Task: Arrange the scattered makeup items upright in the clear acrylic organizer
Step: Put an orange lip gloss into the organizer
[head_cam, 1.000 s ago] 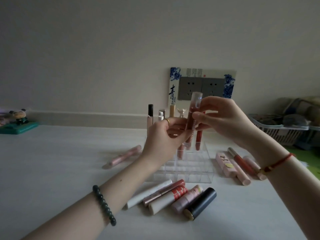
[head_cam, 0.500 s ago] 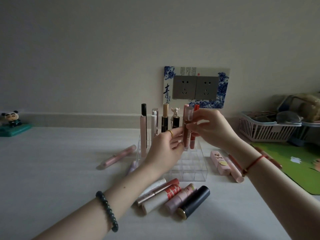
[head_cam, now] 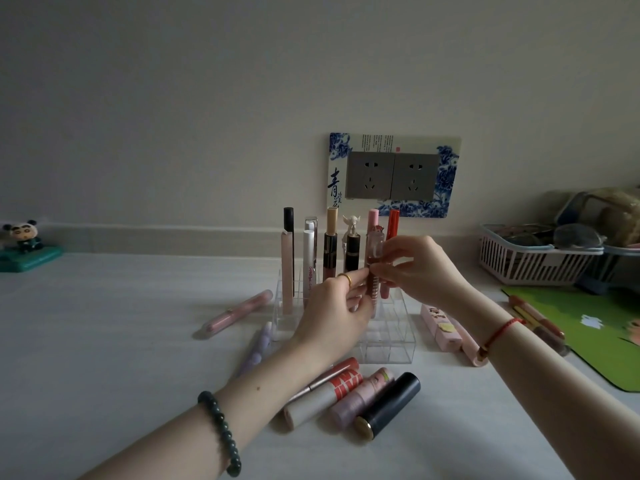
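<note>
Wall: I see plain off-white wall (head_cam: pixel 207 98), dimly lit.
Sockets: grey double outlet (head_cam: pixel 391 174) in a blue-and-white patterned surround (head_cam: pixel 446 188).
Table: pale tabletop (head_cam: pixel 104 341) meeting a low ledge (head_cam: pixel 156 237).
Right edge: white plastic basket (head_cam: pixel 519 268); green mat (head_cam: pixel 588 327) nearer me.
Left edge: panda figurine (head_cam: pixel 22 233).

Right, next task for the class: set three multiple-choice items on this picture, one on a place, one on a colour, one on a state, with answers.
1. The panda figure stands: A far left by the wall; B far right; C dead centre.
2. The cord on the right wrist is: A blue; B white; C red.
3. The brown tube is: A lying flat, untouched; B held upright by the left hand and right hand at the organizer; C held by one hand only.
Answers: 1 A, it sits at the picture's left edge. 2 C, the cord shows red. 3 B, fingers of both hands pinch it as it stands.
</note>
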Motion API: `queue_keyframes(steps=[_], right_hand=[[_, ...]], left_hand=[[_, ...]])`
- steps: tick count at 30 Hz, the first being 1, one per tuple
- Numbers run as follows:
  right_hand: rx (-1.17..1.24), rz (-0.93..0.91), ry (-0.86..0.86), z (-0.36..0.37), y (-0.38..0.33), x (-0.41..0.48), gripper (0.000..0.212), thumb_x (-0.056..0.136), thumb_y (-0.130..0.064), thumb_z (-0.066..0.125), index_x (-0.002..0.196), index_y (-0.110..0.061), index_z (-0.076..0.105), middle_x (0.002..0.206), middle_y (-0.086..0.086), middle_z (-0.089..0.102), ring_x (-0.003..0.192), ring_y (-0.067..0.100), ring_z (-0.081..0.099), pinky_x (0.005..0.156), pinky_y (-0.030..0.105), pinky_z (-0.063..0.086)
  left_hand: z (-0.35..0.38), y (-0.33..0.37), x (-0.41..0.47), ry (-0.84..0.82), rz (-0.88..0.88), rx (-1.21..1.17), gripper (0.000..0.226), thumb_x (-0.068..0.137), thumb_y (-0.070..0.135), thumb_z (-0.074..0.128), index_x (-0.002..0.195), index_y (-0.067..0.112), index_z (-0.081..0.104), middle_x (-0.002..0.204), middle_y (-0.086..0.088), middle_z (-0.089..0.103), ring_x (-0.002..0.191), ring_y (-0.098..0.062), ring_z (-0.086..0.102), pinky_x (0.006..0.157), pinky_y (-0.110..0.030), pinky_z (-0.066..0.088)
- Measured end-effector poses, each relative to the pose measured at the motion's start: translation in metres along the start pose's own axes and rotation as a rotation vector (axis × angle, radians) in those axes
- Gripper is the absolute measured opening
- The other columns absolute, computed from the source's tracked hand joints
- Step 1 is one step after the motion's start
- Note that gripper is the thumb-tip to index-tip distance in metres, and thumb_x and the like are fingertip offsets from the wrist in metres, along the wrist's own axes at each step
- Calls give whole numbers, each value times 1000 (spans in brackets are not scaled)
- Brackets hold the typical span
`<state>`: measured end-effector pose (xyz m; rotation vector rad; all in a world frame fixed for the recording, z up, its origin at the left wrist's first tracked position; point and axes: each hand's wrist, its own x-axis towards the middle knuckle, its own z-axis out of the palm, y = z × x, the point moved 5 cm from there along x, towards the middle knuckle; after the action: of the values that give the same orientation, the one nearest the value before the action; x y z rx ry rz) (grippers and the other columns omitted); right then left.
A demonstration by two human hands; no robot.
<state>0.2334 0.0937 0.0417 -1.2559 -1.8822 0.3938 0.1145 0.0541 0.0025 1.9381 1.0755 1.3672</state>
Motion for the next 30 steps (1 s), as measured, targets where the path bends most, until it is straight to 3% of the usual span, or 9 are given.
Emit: queue_keyframes(steps=[6, 11, 14, 19, 27, 30], right_hand=[[-3, 24, -14, -1, 4, 1, 16, 74, -13, 68, 90, -11, 64, 87, 3, 67, 74, 11, 63, 74, 30, 55], [-34, 42, -54, -4, 4, 2, 20, 73, -14, 69, 92, -11, 65, 83, -1, 67, 73, 10, 64, 74, 31, 56], [-20, 52, -76, -20, -1, 2, 23, 75, -14, 66, 97, -9, 64, 84, 2, 68, 74, 11, 66, 66, 22, 57], [6, 45, 30, -68, -9, -5, 17, 74, -14, 66, 91, -17, 64, 74, -6, 67, 64, 5, 67, 61, 12, 54], [-16, 25, 64, -98, -20, -18, 16, 73, -12, 67, 89, -14, 66, 72, -5, 68, 61, 4, 67, 60, 12, 53], [-38, -39, 19, -83, -39, -21, 13, 73, -14, 66, 82, -22, 64, 71, -8, 67, 61, 2, 66, 57, 10, 52]], left_hand=[[1, 0, -1, -2, -12, 1, 39, 86, 4, 52, 124, 12, 52, 108, 10, 58, 106, -4, 57, 91, -10, 43], [0, 2, -2, 1, -16, -14, 39, 87, 6, 52, 126, 11, 50, 107, 14, 53, 104, 1, 52, 82, 0, 40], [-4, 4, -2, -1, -25, -46, 40, 87, 6, 53, 126, 9, 48, 110, 14, 50, 105, 2, 50, 78, 3, 39], [-19, 11, -2, 32, -18, -24, 35, 85, 8, 55, 120, 13, 53, 119, 6, 58, 104, 1, 55, 81, 0, 41], [-85, 12, -5, 150, 1, 2, 19, 84, 9, 56, 98, 18, 65, 87, 9, 71, 79, -2, 67, 68, -14, 53], [-124, -9, -6, 219, -72, 65, 16, 83, 13, 60, 87, 28, 65, 82, 13, 71, 78, 1, 65, 63, -11, 53]])
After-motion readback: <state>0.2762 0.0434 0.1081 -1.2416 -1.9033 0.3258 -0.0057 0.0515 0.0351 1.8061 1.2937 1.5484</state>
